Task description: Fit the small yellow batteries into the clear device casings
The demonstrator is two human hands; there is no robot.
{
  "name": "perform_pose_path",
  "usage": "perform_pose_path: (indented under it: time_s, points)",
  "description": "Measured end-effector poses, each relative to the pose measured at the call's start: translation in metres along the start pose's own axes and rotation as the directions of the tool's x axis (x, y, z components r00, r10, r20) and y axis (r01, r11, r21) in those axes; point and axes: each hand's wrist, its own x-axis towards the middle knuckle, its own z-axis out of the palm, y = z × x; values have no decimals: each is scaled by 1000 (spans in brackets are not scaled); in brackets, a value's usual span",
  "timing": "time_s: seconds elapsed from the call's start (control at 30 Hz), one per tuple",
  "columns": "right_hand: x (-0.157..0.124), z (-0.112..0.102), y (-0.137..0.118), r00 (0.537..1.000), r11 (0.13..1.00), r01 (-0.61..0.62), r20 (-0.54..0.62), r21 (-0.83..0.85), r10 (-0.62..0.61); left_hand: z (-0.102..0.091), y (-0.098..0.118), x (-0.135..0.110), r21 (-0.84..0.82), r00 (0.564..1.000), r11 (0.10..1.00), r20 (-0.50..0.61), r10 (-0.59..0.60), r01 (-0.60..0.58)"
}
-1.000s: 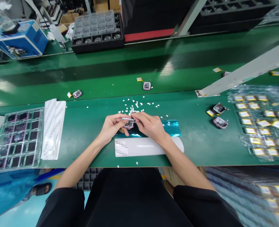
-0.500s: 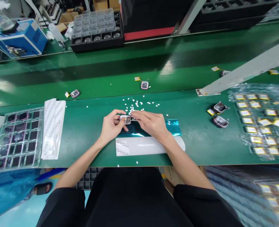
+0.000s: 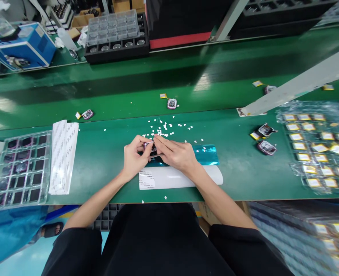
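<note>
My left hand (image 3: 135, 158) is closed around a small square watch-like casing (image 3: 148, 145), pinched between thumb and fingers; the casing is tilted and partly covered. Bent over the casing is my right hand (image 3: 176, 153), its fingers together on thin metal tweezers (image 3: 156, 155) that are mostly hidden. Below both hands lie a shiny blue film strip (image 3: 206, 155) and a white backing sheet (image 3: 183, 177) with printed labels at its left end. Many small white paper bits (image 3: 165, 126) are scattered just beyond my fingers.
A clear tray (image 3: 47, 168) with dark parts and white printed strips (image 3: 59, 161) lie left. On the right are two opened casings (image 3: 266, 147) and a plastic tray of yellow-edged batteries (image 3: 320, 157). A green conveyor belt (image 3: 129, 88) carrying casings runs behind; a white post (image 3: 295, 82) stands right.
The casing has tilted in my left hand, from its silver-rimmed face showing to its dark inside partly covered. My right fingers have come closer over it. Casings on the belt have shifted slightly left.
</note>
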Motion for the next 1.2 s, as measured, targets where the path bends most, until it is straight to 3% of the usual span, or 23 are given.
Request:
perform_pose_path:
  time_s: [0.1,0.2,0.3,0.47,0.67,0.73,0.93,1.07,1.13,1.2]
  points:
    - [5,1,-5,986,957,-158,-10,243,165,0,2,-1,74,997,994,3,81,-81]
    - [11,-1,-8,936,812,-308,3,495,353,2,6,-2,175,978,963,-4,209,-205]
    - [15,-3,-9,883,684,-417,89,598,461,4,8,-5,213,969,949,-28,244,-233]
    - [16,-2,-7,831,489,-514,269,704,487,7,5,-7,197,972,956,-45,231,-218]
    - [17,5,-11,798,282,-506,319,815,511,7,2,-9,103,982,978,-43,186,-181]
    - [16,7,-15,786,280,-510,309,814,535,8,2,-9,69,985,983,-38,171,-168]
    - [17,9,-16,771,382,-515,220,767,597,5,5,-2,-2,995,995,13,101,-101]
    - [18,-11,-4,828,576,-471,110,668,549,-10,23,6,36,991,999,134,28,-33]
    - [14,-28,-2,851,665,-411,2,623,525,-20,34,-1,129,986,989,154,58,-78]
    - [4,-43,-6,838,729,-389,-113,563,534,-31,40,-16,229,979,961,169,118,-156]
